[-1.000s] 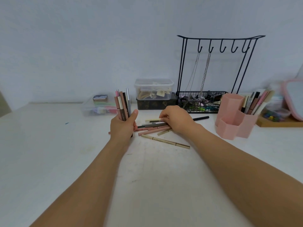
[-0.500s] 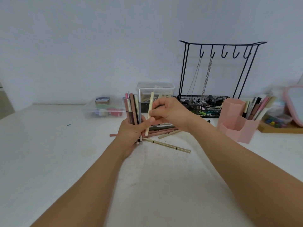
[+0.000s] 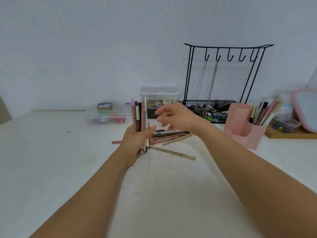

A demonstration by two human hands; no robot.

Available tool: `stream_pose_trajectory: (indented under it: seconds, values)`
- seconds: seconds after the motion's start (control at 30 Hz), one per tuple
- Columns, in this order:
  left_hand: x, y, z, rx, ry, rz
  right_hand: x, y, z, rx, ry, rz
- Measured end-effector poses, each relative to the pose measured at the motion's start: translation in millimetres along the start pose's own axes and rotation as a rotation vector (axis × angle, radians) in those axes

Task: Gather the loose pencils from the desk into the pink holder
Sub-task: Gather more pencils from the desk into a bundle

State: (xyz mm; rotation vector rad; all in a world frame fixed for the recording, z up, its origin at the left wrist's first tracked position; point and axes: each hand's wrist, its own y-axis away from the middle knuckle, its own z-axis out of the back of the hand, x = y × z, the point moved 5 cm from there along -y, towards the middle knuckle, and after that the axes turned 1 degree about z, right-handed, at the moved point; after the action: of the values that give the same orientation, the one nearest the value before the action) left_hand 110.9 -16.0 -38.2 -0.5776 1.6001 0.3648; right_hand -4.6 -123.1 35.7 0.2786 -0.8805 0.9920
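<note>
My left hand (image 3: 137, 140) grips an upright bundle of pencils (image 3: 139, 115) at the middle of the white desk. Blurred from motion, my right hand (image 3: 175, 117) hovers just right of the bundle with relaxed fingers and holds nothing I can see. Several loose pencils (image 3: 169, 135) lie in a pile on the desk below it. One cream pencil (image 3: 173, 153) lies apart in front, and a pink one (image 3: 116, 142) pokes out left of my left hand. The pink holder (image 3: 243, 127) stands at the right with several pens in its rear compartment.
A black wire jewellery stand (image 3: 223, 74) with a basket of clips stands behind the pile. Clear plastic boxes (image 3: 108, 114) sit at the back left and centre. A pink-framed mirror (image 3: 307, 109) and a wooden tray (image 3: 289, 133) are at the far right.
My right hand lifted a cream pencil from the pile, passed it into the left hand's bundle, then let go and drew back to the right. The bundle has grown.
</note>
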Motion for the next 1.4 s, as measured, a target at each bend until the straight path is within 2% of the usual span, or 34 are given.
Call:
stream_pose_trajectory:
  seconds: [0.1, 0.2, 0.3, 0.47, 0.57, 0.73, 0.87, 0.97, 1.1, 1.17, 1.23, 1.4]
  values:
    - [1, -4, 0, 0.014, 0.082, 0.028, -25, -4, 37, -0.091, 0.489, -0.039]
    - [2, -4, 0, -0.001, 0.065, 0.032, -65, -7, 54, 0.025, 0.839, -0.235]
    - [2, -4, 0, -0.051, 0.019, 0.012, -89, -6, 57, 0.133, 0.986, -0.363]
    - [0, -2, 6, -0.169, -0.003, 0.051, -104, -5, 57, 0.132, 1.011, -0.394]
    - [2, -2, 7, -0.168, -0.054, 0.044, -107, -7, 59, 0.014, 0.929, -0.377]
    - [-1, 0, 5, -0.142, -0.077, 0.025, -102, -3, 63, -0.06, 0.822, -0.324]
    - [-2, 2, 1, -0.103, -0.093, 0.007, -62, 0, 67, -0.12, 0.695, -0.209]
    - [-4, 3, -1, -0.088, -0.103, -0.018, -20, 5, 63, -0.211, 0.46, -0.086]
    - [-8, 8, -4, -0.044, -0.114, -0.053, 13, 11, 30, -0.085, -0.118, -0.045]
    - [-11, 11, -6, -0.014, -0.111, -0.07, 21, 10, 15, -0.037, -0.287, -0.028]
    - [-13, 13, -7, -0.009, -0.094, -0.084, 23, 10, 4, 0.01, -0.351, -0.033]
    - [-16, 17, -8, -0.05, -0.146, -0.086, 21, 11, -11, 0.135, -0.309, -0.03]
